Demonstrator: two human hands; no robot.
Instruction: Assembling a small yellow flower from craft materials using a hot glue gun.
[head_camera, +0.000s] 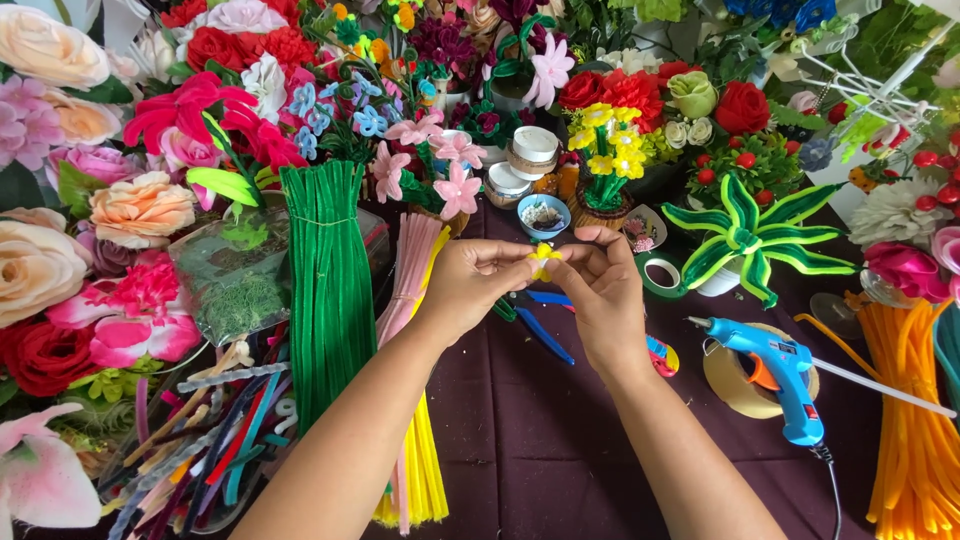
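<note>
Both hands met at frame centre. My left hand and right hand were pinched together on a small yellow pipe-cleaner flower, fingertips clamped on it from either side, held in the air above the dark purple tablecloth. Neither hand was open; the flower sat between the thumbs and forefingers.

Around it: a green pipe-cleaner bundle stood left of centre, pink and yellow pipe cleaners lay just beside it under my left forearm. A blue glue gun rested at right on a roll of tape, nozzle pointing left, well apart from my hands. Blue-handled cutters lay on the cloth just below my hands. A small blue bowl sat just above them, with a pot of yellow flowers near it. An orange pipe-cleaner bundle filled the lower right. Fabric roses crowded the upper left.

My read on doing this step well: keep the pinch light so the fuzzy petals didn't crush, hold the centre fixed with one hand and shape with the other, work petal by petal for even spread, and keep it lifted clear of the clutter below.
</note>
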